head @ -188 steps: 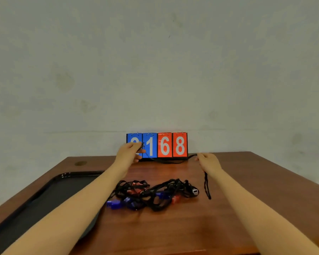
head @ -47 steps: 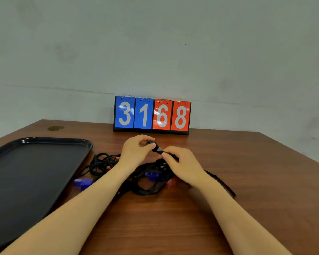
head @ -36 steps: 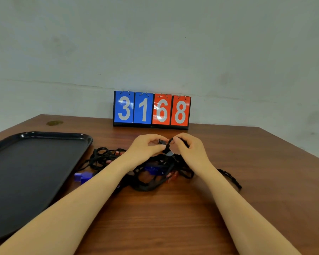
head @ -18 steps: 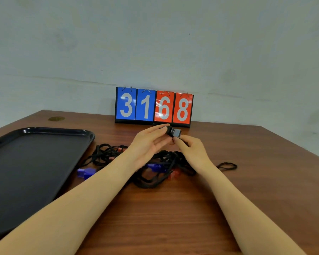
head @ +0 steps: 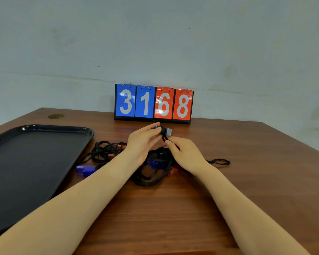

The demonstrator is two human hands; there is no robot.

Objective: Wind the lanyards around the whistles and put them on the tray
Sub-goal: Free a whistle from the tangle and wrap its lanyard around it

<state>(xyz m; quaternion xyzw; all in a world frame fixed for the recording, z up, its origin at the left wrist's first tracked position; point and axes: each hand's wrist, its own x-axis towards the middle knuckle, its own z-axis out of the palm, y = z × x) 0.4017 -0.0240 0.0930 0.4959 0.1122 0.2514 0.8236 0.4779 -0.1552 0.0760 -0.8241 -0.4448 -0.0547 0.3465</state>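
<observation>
We are at the start of the job, as far as we can judge: the black tray [head: 35,162] on the left holds nothing, and no whistle is yet wound and set down. Our left hand [head: 142,142] pinches a black whistle [head: 166,131] between thumb and fingertips, lifted above the table [head: 247,181] just in front of the scoreboard [head: 153,103]. Our right hand [head: 186,155] pinches its black lanyard [head: 164,138] just below the whistle, fingers curled on the cord. Whether any turn is already wrapped around the body we cannot tell.

The rest waits in a tangled pile [head: 151,173] beneath our hands: flat black woven cords looped over one another, with a translucent blue whistle [head: 86,169] at its left edge near the tray, another blue one [head: 155,163] in the middle, and red pieces [head: 173,172] partly hidden. One cord loop [head: 219,161] trails out to the right.

The tray is glossy moulded plastic with a raised rolled rim. The table is smooth reddish wood grain. The held whistle is small and blocky, with a pale grey end face. The scoreboard's cards read 3168, blue then red, hung on wire rings.
</observation>
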